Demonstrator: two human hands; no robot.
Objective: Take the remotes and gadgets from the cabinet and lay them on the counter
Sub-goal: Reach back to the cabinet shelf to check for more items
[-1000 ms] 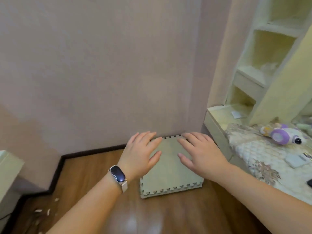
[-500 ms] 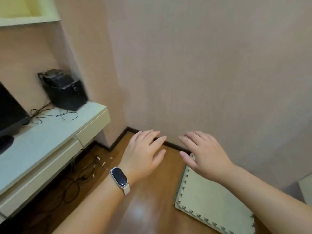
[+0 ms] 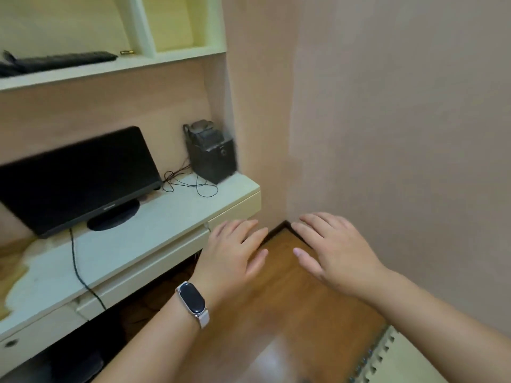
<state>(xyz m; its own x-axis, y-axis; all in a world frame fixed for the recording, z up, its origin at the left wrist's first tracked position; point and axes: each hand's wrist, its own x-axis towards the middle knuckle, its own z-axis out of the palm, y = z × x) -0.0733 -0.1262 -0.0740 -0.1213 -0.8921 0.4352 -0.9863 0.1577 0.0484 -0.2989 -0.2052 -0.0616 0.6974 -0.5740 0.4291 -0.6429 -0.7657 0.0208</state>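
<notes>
My left hand (image 3: 235,252) and my right hand (image 3: 334,250) hover side by side, palms down, fingers spread and empty, over the wooden floor beside the desk's right end. A pale desk counter (image 3: 116,244) runs along the left. Above it, a cream shelf unit (image 3: 110,67) carries a long black keyboard-like gadget (image 3: 58,60) and a small brass-coloured object (image 3: 127,52). Both hands are well below and right of that shelf. A smart band sits on my left wrist.
A black monitor (image 3: 74,175) stands on the counter, with a black speaker box (image 3: 211,153) and loose thin wires (image 3: 190,183) at its right end. A drawer front (image 3: 235,214) lies just beyond my left fingers. Pink walls meet in a corner; a foam mat (image 3: 398,360) lies at bottom right.
The view has swung left from the bed and right shelves to the desk, monitor and upper shelf. Both hands stay spread and empty in front of me.
</notes>
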